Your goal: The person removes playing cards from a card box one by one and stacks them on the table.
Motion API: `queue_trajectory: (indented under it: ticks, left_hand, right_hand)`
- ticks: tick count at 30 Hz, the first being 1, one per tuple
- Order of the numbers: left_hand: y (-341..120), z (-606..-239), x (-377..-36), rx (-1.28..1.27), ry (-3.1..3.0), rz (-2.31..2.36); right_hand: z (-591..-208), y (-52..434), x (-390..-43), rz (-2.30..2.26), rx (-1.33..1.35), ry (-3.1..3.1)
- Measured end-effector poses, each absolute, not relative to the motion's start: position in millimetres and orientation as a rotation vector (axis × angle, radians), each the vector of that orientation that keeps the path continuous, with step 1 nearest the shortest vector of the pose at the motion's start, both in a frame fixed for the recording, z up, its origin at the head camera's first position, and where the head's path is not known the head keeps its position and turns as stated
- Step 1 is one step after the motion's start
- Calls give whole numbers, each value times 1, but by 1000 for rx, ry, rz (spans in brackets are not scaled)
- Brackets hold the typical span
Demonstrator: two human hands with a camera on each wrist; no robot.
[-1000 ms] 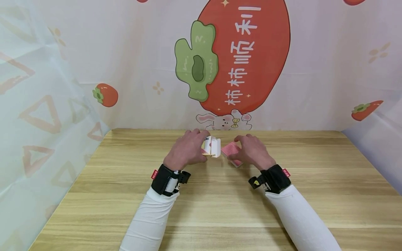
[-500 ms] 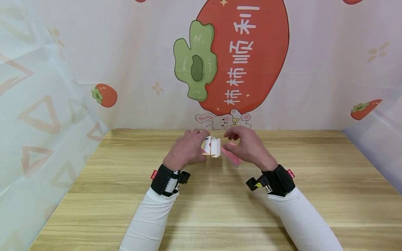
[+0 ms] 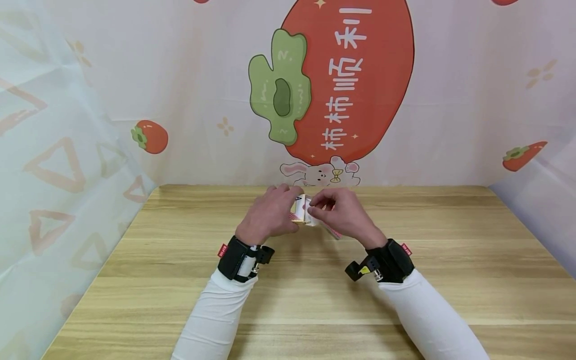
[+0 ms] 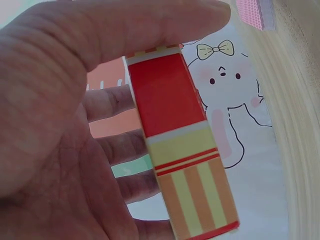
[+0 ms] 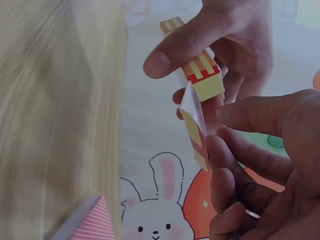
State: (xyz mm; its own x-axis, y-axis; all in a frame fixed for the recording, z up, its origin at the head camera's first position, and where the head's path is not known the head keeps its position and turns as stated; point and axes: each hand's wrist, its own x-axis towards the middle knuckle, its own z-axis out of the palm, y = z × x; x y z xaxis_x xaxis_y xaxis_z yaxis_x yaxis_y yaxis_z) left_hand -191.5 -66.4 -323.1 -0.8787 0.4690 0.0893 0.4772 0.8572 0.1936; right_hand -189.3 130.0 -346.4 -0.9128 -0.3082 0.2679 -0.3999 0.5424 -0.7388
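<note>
My left hand (image 3: 272, 210) grips a small playing-card box (image 3: 298, 212) between thumb and fingers. In the left wrist view the red, cream and orange-striped narrow side of the card box (image 4: 170, 100) faces the camera. Its lid flap (image 5: 194, 127) hangs open at the end toward my right hand. The thumb and curled fingers of my right hand (image 3: 344, 212) are right at that flap, pinching its edge. Partly hidden under the right hand, a red-backed deck of cards (image 3: 334, 233) lies on the table.
The wooden table (image 3: 288, 300) reaches back to a white printed cloth (image 3: 202, 100) with persimmon and rabbit drawings. Black camera straps (image 3: 396, 260) are on both wrists. The deck of cards stays just in front of the right hand's reach, beside the box.
My right hand lifted away from the deck on the table, then moved left to the open end of the card box. The left hand has kept its grip on the box almost in place.
</note>
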Motion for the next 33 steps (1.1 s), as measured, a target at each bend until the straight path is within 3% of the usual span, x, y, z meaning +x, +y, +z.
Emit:
queue_trajectory:
  ticks: [16, 33]
  left_hand:
    - [-61, -323, -191, -813, -2958, -350]
    - [-62, -324, -192, -806, -2963, -352]
  right_hand:
    - [-355, 123, -190, 1450, 368, -2727]
    - [-349, 127, -190, 1609, 303, -2719]
